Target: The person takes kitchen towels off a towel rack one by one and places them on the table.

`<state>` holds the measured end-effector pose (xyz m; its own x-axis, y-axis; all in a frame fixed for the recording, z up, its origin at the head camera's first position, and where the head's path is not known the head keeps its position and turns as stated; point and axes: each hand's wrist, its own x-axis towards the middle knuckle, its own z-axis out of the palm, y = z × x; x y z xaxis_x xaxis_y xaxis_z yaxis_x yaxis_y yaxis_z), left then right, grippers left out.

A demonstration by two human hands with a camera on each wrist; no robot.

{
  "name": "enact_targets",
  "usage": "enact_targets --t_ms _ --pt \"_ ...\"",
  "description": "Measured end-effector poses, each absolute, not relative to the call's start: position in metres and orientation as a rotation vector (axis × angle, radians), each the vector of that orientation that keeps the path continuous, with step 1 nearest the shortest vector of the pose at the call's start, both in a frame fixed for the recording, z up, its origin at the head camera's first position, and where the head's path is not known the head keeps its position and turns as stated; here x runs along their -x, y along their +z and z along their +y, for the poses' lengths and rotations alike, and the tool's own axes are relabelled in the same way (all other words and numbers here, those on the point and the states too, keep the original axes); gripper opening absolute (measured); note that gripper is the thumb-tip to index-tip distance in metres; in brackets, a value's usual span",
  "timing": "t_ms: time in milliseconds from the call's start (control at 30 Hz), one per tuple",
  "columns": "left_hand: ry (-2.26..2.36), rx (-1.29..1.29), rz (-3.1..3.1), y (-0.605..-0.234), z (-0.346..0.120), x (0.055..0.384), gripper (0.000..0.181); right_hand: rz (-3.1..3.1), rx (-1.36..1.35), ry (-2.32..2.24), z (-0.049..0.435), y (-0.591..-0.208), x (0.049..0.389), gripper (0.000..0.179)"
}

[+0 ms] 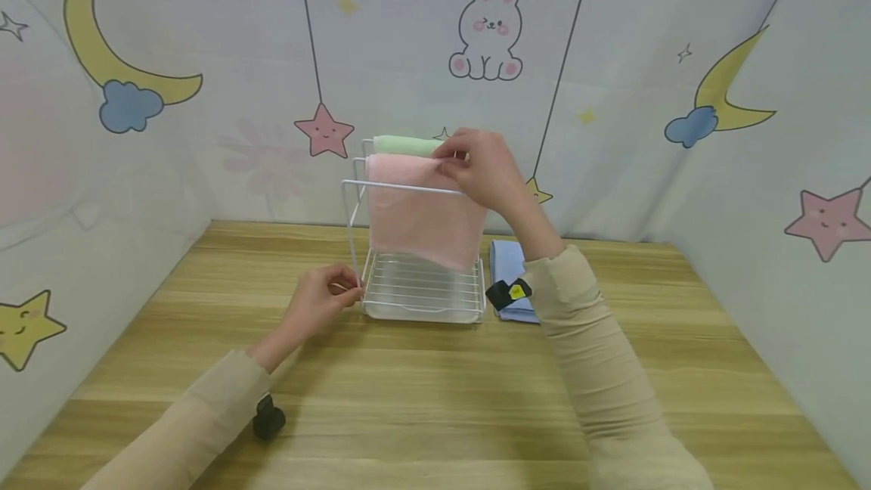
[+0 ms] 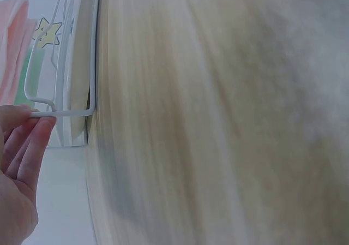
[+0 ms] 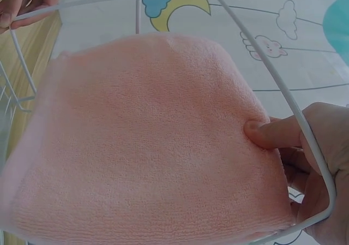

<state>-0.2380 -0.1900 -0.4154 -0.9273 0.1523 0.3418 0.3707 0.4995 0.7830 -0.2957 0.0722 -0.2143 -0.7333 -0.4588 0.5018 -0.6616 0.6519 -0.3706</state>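
Observation:
A white wire rack point(image 1: 350, 225) stands on the table with a pink towel point(image 1: 422, 210) draped over one of its upper bars. Behind it a green towel point(image 1: 408, 145) hangs over the rear bar. My right hand point(image 1: 481, 169) pinches the pink towel near its top right, thumb point(image 3: 262, 133) on the front face and the other fingers partly hidden behind. Low on the rack's left side, my left hand point(image 1: 323, 297) pinches the white wire between thumb and fingers, as the left wrist view also shows.
A folded blue cloth point(image 1: 505, 259) lies on the table right of the rack, partly behind my right forearm. Under the rack's wire grid sits a white tray point(image 1: 422, 316). A patterned curtain point(image 1: 258, 165) encloses the wooden table point(image 1: 408, 399) at the back and sides.

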Motion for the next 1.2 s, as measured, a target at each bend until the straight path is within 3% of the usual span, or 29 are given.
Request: enact_targets --t_ms 800,1200 --pt "-1.392 0.466 -2.502 -0.414 -0.189 0.238 0.008 -2.394 -0.977 0.637 0.072 -0.212 0.296 0.017" --pt "-1.386 0.471 -2.505 -0.414 -0.19 0.238 0.008 -2.317 -1.034 0.592 0.074 -0.163 0.293 0.016"
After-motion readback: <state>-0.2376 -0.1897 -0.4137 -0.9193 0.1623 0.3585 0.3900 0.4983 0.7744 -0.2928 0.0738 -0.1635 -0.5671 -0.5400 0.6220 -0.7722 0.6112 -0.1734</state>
